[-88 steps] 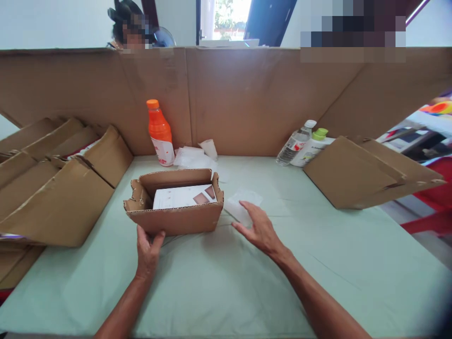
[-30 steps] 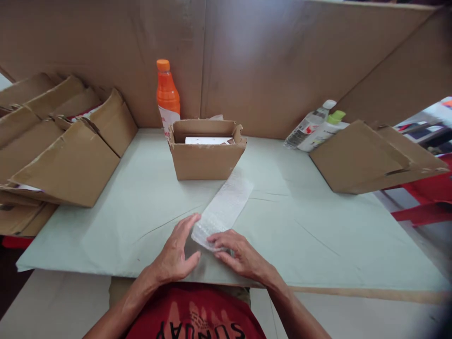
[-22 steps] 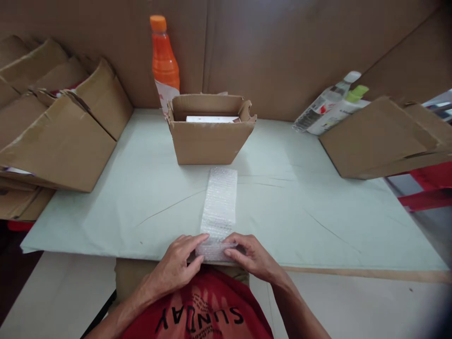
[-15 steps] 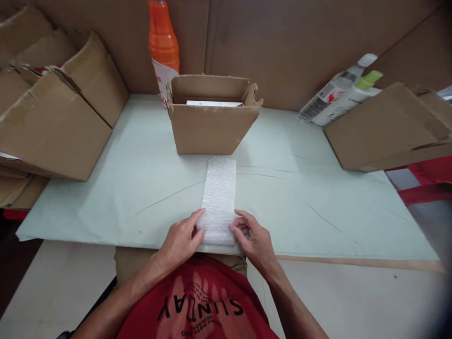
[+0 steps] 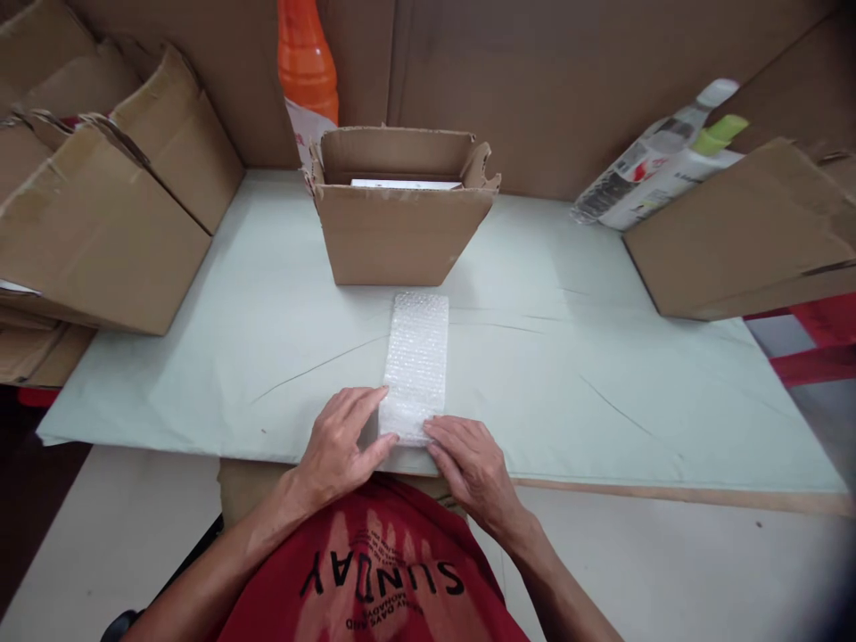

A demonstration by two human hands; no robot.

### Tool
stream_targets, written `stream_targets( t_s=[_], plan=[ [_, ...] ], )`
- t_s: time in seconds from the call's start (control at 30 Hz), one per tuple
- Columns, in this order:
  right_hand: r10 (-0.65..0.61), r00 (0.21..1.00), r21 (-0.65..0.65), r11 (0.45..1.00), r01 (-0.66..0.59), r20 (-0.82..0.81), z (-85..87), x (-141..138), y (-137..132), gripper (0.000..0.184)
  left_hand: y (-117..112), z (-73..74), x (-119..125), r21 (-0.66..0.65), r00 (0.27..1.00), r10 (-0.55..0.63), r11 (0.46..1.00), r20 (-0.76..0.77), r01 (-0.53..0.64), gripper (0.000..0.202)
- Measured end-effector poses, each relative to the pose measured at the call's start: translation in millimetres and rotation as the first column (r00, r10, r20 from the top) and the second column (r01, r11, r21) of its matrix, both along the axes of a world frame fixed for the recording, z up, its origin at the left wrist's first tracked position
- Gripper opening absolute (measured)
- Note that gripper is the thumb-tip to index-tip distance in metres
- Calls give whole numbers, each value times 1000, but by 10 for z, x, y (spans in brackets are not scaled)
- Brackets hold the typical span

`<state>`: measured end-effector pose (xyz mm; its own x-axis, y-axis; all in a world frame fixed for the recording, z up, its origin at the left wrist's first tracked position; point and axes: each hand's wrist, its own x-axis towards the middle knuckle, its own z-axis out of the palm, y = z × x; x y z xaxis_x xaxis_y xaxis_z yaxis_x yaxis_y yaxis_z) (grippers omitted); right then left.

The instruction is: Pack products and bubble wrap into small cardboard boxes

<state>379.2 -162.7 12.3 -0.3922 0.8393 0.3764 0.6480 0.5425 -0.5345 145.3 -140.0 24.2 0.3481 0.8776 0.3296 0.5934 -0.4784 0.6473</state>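
Observation:
A clear, whitish bubble-wrap pouch (image 5: 418, 348) lies flat on the pale green table cover, its long side running away from me. My left hand (image 5: 340, 441) is at its left side, thumb tip on the near left corner and forefinger touching the edge higher up, with the fingers apart. My right hand (image 5: 468, 459) is at the near right corner, its fingers pressed together and bent over the pouch's near end, thumb below them. Whether anything is inside the pouch I cannot tell.
An open cardboard box (image 5: 401, 236) with white flat items stands just beyond the pouch. Larger cartons (image 5: 100, 232) crowd the left, another box (image 5: 742, 236) the right. An orange bottle (image 5: 308, 67) and a clear bottle (image 5: 652, 156) stand at the back. The pale green table cover (image 5: 568, 401) has dark creases.
The pouch's near end has drawn in, away from the table edge. My right hand has shifted left onto the near right corner, fingers closing over it. My left hand stays at the left edge.

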Motion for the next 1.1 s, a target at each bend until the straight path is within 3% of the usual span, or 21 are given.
stream_targets(
  t_s=[0.1,0.2,0.27,0.33,0.4,0.47,0.6,0.7,0.8,0.9,1.0,1.1],
  plan=[
    [-19,993,-195,981,-4,-116,62,-6,33,22,-74,6,-39,-2,996,-82,997,19,82,43],
    [-95,984,-337,941,38,-153,119,-7,65,20,-75,-41,-1,-65,1000,-27,998,-12,26,37],
    [-165,975,-236,964,127,-149,134,4,70,19,-32,-71,40,-100,999,30,994,-38,-33,37],
    [-201,970,-49,979,196,-138,135,23,55,23,25,-86,73,-117,995,65,990,-74,-73,38],
    [-158,983,89,982,167,-95,122,34,33,28,78,-90,93,-108,989,88,989,-118,-101,37],
    [-75,997,138,988,74,0,90,22,25,30,119,-88,106,-90,983,97,990,-158,-112,36],
    [-18,988,117,993,0,155,-3,-48,90,27,141,-55,111,-56,973,128,988,-190,-141,34],
    [-15,996,78,997,9,84,-17,-65,152,25,86,-9,69,-3,991,63,998,-114,-64,39],
    [2,1000,-87,996,-4,-25,30,-35,173,24,11,9,15,-38,998,-59,998,-10,59,40],
    [-50,998,-202,979,39,-50,75,0,172,26,6,-11,6,-129,1000,-8,992,16,10,39],
    [-117,993,-50,992,117,-12,82,18,163,26,81,-42,44,-143,995,74,986,-68,-83,38],
    [-48,997,36,998,46,54,60,12,144,33,153,-74,81,-86,982,110,989,-152,-124,36]
  ],
)
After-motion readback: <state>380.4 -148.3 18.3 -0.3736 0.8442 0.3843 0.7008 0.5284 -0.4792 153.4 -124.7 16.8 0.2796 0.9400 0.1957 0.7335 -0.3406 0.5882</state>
